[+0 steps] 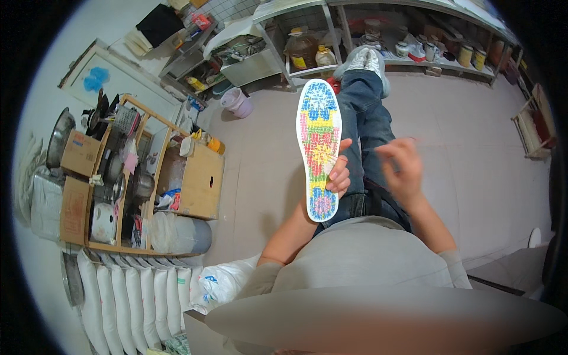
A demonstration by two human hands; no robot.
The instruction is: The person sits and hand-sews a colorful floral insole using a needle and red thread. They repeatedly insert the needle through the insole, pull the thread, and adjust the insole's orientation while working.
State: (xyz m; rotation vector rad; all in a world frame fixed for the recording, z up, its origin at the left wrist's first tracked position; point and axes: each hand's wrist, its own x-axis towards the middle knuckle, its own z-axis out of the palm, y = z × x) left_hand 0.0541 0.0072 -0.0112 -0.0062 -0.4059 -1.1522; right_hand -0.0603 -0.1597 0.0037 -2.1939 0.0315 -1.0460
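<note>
An embroidered insole (320,121), white-rimmed with blue, yellow, green, red and pink stitching, is held up lengthwise in front of my lap. My left hand (338,176) grips its right edge, with the fingers showing at that side and the palm hidden behind it. A short, pale, thin thing (332,157) sticks out by the fingertips, too small to name. Apart from the insole, to its right, my right hand (403,168) is raised and blurred by motion. Its fingers are curled together as in a pinch; whatever is between them cannot be made out.
My legs in jeans (368,118) stretch ahead across the tiled floor. A wooden shelf (121,204) with pans and boxes stands left, near a lilac bucket (236,103). White sacks (131,296) line the lower left. Jars fill a low metal shelf (435,64) beyond my feet.
</note>
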